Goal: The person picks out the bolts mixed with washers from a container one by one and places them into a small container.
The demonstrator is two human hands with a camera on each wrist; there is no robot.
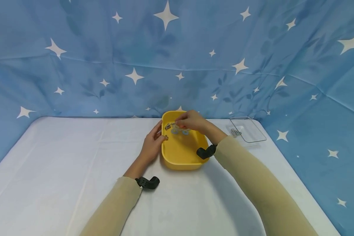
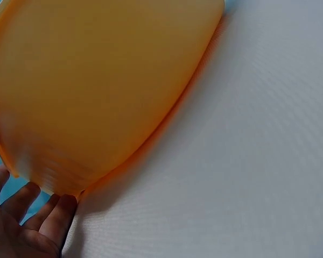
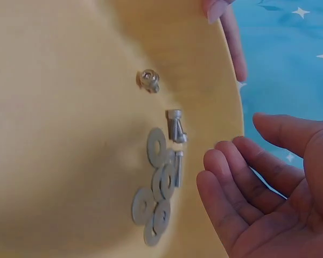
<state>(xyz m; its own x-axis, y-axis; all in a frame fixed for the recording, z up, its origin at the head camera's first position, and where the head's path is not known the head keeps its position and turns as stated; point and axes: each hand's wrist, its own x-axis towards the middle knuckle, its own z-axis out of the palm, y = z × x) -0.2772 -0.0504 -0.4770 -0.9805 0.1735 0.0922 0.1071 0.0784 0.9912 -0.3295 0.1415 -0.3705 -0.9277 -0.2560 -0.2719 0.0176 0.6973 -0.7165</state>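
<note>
A yellow plastic bin (image 1: 183, 157) stands on the white table. My left hand (image 1: 151, 143) grips its left wall, thumb over the rim and fingers along the outside; the left wrist view shows these fingers (image 2: 56, 217) against the wall. Over the bin's far end is my right hand (image 1: 193, 120), thumb apart from loosely bent fingers, nothing between them in the right wrist view. Below those fingers lie several flat washers (image 3: 156, 148) and a few socket-head bolts (image 3: 175, 123). Small nuts (image 3: 149, 79) sit apart from them, near my left thumb (image 3: 217, 9).
Right of the bin, a clear transparent box or lid (image 1: 249, 129) lies on the table (image 1: 62, 170), with several small metal pieces (image 1: 235, 132) at its left side. A blue star-patterned cloth (image 1: 121, 59) hangs behind the table and along its right side.
</note>
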